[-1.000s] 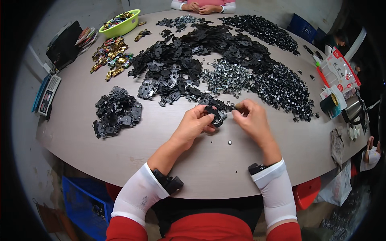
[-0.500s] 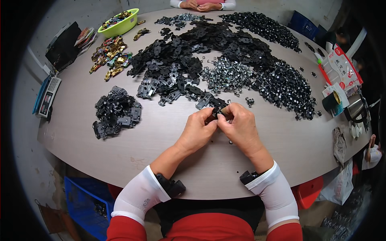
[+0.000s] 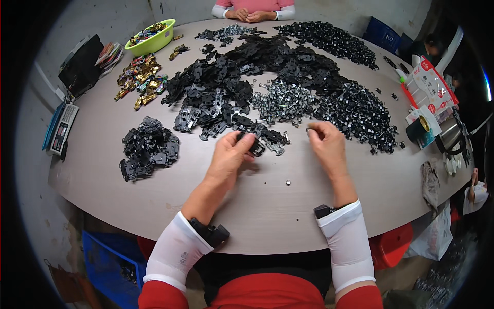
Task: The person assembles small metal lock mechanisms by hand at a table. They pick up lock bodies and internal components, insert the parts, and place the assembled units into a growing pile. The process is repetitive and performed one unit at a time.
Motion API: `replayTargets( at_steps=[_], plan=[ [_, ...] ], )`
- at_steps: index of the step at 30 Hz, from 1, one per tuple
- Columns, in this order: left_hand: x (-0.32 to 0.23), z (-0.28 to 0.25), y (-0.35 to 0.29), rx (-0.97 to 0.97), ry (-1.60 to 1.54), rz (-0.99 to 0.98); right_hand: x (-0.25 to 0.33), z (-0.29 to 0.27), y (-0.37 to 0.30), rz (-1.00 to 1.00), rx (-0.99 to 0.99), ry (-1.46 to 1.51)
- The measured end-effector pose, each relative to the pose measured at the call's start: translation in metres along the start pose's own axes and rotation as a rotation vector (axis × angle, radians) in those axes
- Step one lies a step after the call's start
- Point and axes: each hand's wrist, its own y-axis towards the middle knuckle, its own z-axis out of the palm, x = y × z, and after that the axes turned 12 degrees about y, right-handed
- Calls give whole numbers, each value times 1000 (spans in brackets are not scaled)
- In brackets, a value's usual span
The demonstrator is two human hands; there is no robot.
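Nearest: left hand point(image 3: 229, 154), fingers pinched on a black plastic part point(image 3: 256, 148) at the near edge of the heap; right hand point(image 3: 325, 143), fingertips drawn together on a small metal pin point(image 3: 309, 130), set apart from the left.
One loose small piece point(image 3: 287, 182) on the bare surface point(image 3: 267, 211) between the forearms.
Left of the hands: small separate pile of black parts point(image 3: 148, 148), seemingly the finished lot.
Beyond: large heap of black parts point(image 3: 257, 72), patch of metal pins point(image 3: 283, 100), mound of small black caps point(image 3: 355, 116); by this showing most work remains.
Far left: gold-coloured pieces point(image 3: 138, 80), green bowl point(image 3: 151, 37), calculator point(image 3: 59, 130).
Far right: red-and-white printed pouch point(image 3: 431, 85), metal cup point(image 3: 448, 135).
Farthest: another person's clasped hands point(image 3: 250, 15).
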Motion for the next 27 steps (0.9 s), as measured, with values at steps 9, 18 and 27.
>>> replayTargets(
  at_steps=[9, 18, 27],
  plan=[
    [-42, -136, -21, -658, 1041, 340, -27, -5, 2, -104, 55, -247],
    [-28, -31, 0, -260, 1215, 601, -11, -9, 0, 15, 124, -255],
    [-9, 32, 25, -26, 1625, 647, -7, -9, -1, -40, 162, -225]
  ],
)
